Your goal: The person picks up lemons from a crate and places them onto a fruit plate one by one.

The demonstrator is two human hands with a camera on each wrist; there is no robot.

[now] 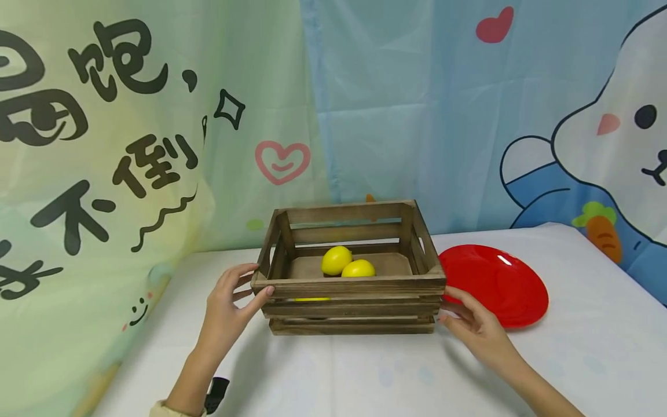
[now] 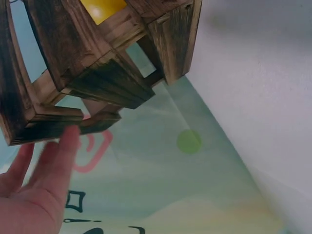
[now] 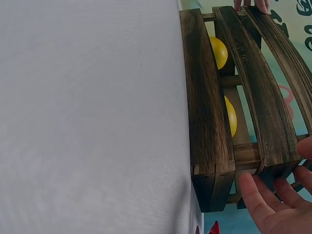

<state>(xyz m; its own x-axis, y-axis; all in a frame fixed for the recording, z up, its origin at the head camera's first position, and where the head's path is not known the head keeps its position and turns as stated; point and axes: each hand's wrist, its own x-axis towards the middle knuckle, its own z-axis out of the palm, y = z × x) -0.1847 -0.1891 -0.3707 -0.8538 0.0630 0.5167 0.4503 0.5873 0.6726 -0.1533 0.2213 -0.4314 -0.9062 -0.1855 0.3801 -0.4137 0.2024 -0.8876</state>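
Note:
A brown slatted wooden crate [image 1: 354, 288] stands on the white-covered table. Inside it two yellow lemons [image 1: 337, 260] show above the front rim, and more yellow is visible through a gap between the front slats. My left hand [image 1: 229, 307] holds the crate's left front corner, thumb on the front and fingers along the side. At the opposite end, my right hand [image 1: 482, 330] holds the right side low down, its fingertips partly hidden by the crate. In the right wrist view, yellow fruit [image 3: 230, 117] shows between the slats, and the right fingers [image 3: 256, 200] touch the end slats.
A red plate [image 1: 513, 286] lies just right of the crate, partly behind it. White cloth [image 1: 333, 376] covers the table. A printed curtain [image 1: 375, 116] hangs behind the crate and along the left side. A black strap piece [image 1: 216, 394] sits at the left wrist.

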